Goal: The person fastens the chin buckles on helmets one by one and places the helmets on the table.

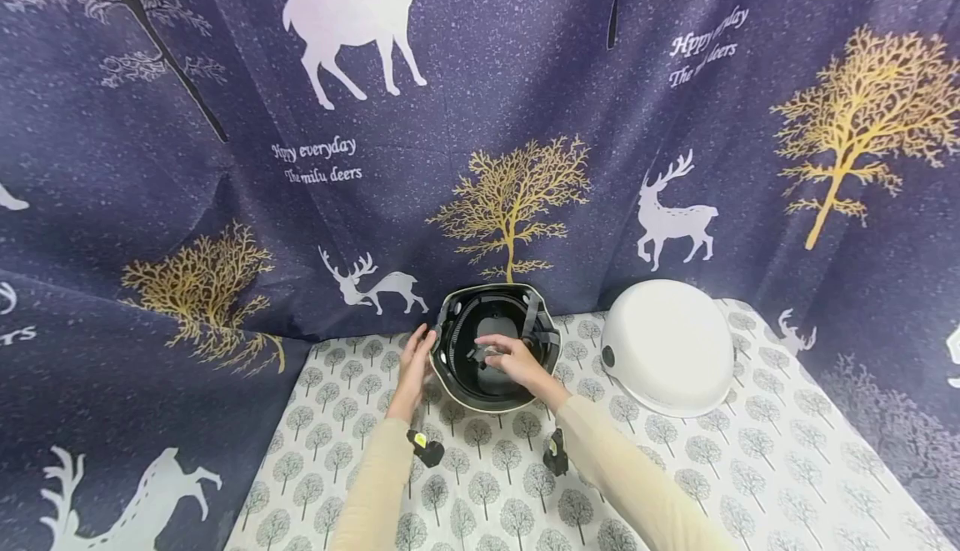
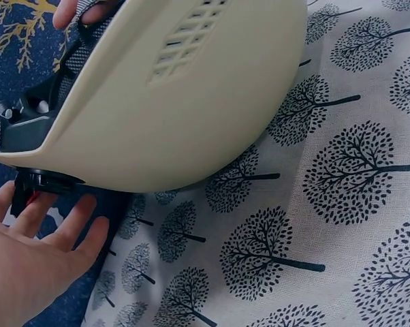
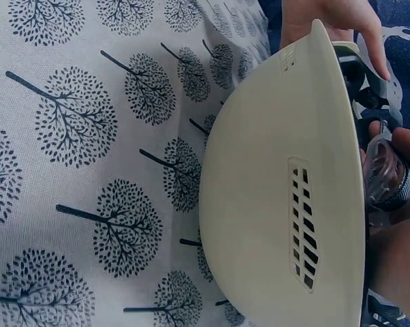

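Note:
A cream hard hat [image 1: 498, 408] with slotted vents [image 3: 304, 225] lies upside down on the table, its black inside facing up. At its left rim is my left hand [image 1: 411, 374]. In the left wrist view that hand's [image 2: 38, 262] fingers are extended and touch a black clip [image 2: 38, 184] with a bit of red on the rim. My right hand [image 1: 517, 361] reaches over the opening. In the right wrist view its fingers [image 3: 406, 144] pinch a woven strap [image 3: 401, 189] beside a clear plastic piece [image 3: 379, 167]. The strap's far end is hidden.
A white dome-shaped shell [image 1: 667, 347] with a dark round spot stands to the right of the hard hat. The table [image 1: 480, 501] has a tree-print cloth. Behind it hangs a dark blue curtain [image 1: 450, 201] printed with deer and trees.

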Available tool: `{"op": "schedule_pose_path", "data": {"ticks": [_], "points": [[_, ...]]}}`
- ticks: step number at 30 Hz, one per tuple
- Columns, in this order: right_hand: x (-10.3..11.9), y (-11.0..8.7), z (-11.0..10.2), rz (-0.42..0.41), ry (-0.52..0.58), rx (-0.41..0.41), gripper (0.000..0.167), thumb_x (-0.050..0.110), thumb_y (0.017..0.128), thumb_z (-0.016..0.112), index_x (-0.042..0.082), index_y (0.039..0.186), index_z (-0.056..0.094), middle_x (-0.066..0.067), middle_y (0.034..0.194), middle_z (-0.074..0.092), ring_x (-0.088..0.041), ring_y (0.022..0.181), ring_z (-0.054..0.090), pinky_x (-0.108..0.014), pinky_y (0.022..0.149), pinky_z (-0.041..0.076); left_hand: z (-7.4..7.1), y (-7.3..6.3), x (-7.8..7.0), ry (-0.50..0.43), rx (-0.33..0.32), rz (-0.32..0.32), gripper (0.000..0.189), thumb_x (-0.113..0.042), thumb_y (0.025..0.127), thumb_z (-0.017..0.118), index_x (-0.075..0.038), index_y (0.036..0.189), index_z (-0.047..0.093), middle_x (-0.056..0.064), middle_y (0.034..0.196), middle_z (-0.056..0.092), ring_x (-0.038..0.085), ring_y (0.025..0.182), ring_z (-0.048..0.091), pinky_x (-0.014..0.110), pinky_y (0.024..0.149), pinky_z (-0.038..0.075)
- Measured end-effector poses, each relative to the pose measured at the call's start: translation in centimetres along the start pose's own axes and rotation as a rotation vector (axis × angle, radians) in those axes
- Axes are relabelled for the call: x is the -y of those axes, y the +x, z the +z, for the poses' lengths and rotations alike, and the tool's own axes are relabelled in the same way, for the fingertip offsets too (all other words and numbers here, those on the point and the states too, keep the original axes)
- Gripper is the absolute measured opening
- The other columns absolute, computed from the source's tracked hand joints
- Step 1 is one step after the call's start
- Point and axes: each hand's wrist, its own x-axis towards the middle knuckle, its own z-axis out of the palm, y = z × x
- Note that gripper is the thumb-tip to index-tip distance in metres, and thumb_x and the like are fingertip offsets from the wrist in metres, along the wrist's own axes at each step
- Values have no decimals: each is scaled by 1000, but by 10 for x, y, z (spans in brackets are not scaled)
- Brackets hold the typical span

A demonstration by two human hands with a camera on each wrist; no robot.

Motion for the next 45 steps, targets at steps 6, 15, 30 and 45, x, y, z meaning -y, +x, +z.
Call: {"op": "schedule_pose_path", "data": {"ticks": [6,15,30,45], "points": [[0,-1,4,-18,-169,-109,33,2,84,51,10,108,72,-13,99,72,-15,74,56,-26,65,44,-1,-1,-3,-7,-27,53,56,-20,99,55,-4,149,36,27,149,40,-3,80,51,17,69,47],[-1,-6,1,-120,-193,-315,8,20,86,67,17,80,68,-1,82,72,-19,73,64,-35,73,50,-4,-1,-9,-98,-127,166,47,-9,97,57,6,140,43,-12,85,63,-2,67,58,14,62,48],[8,2,-3,-22,-44,-179,28,-5,85,61,1,110,71,-15,88,74,-17,78,69,-27,68,55,-4,20,-2,-116,-308,365,32,-1,93,62,9,123,59,-3,75,58,-1,59,60,12,63,54],[31,9,-12,64,333,-158,29,-6,89,59,-12,117,60,4,84,61,-6,71,63,-25,72,58,15,9,-18,84,-185,414,40,11,83,65,15,122,58,35,108,63,-7,73,57,6,68,48]]}}
